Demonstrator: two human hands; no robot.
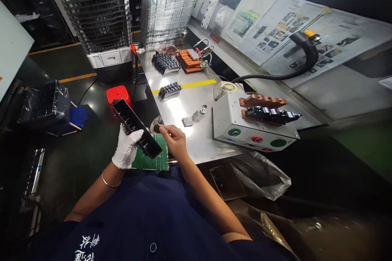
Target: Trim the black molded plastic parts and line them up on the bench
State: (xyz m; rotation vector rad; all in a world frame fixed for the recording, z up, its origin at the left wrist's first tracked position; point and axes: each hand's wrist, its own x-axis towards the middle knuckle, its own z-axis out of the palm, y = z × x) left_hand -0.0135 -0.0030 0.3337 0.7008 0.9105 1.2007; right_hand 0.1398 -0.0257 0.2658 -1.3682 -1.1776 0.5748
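My left hand (125,149), in a white glove, is closed around a long black plastic part (136,127) with small ribs along its face. The part is held at a slant over a green board (145,163) near my lap. My right hand (175,142) is bare and pinched, just right of the part, and a small thin thing pokes out from its fingertips. I cannot make out what it is. Close by on the steel table (199,142) lie a grey, crumpled-looking pad (187,121) and a small metal-topped container (203,109).
A grey control box (225,118) with buttons carries a copper-coloured fixture holding a black part. Farther back are black parts (170,89), an orange fixture (189,60) and stacked clear trays (165,20). A red stool (119,94) and an air cooler (101,28) stand left.
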